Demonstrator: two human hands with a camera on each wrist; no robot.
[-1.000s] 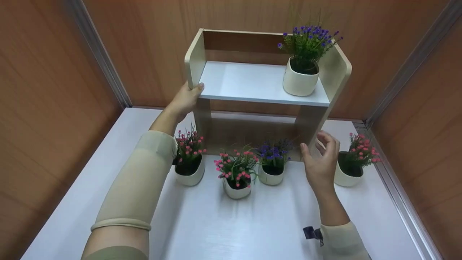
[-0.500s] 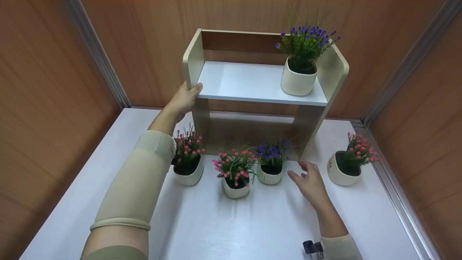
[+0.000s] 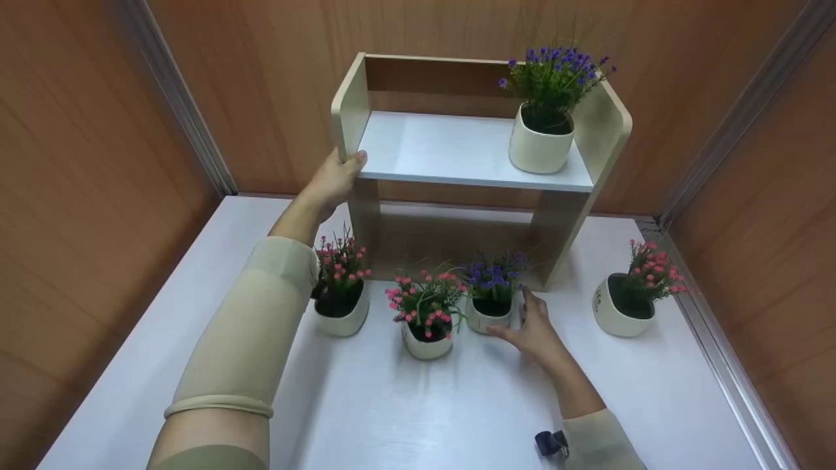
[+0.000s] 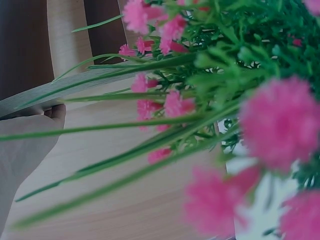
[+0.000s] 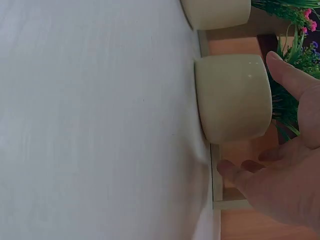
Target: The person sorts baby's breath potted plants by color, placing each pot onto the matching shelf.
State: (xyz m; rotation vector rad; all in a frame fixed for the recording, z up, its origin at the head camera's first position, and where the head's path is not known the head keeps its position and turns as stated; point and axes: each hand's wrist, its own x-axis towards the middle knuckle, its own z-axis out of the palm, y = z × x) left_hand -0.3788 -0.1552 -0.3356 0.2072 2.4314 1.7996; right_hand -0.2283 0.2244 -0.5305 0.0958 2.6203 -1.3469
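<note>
My left hand (image 3: 333,179) grips the left side panel of a small two-tier shelf (image 3: 431,147), thumb over the front edge of the upper board. In the left wrist view, pink flowers partly cover the panel (image 4: 125,175) beside that hand. My right hand (image 3: 534,334) is beside a cream pot of purple flowers (image 3: 482,322) standing in front of the shelf. In the right wrist view, the thumb (image 5: 282,70) is by the rim of this pot (image 5: 232,97); the fingers are spread on its other side with a gap.
Another purple potted plant (image 3: 541,150) stands on the upper board at right. Pink potted plants stand on the white table (image 3: 405,418): one at left (image 3: 343,320), one in the middle (image 3: 426,343), one at far right (image 3: 620,313). Wooden walls (image 3: 261,98) enclose the back and sides.
My right hand has moved from the shelf's right side panel down and left to the purple potted plant, fingers spread. My left hand stays on the left panel.
</note>
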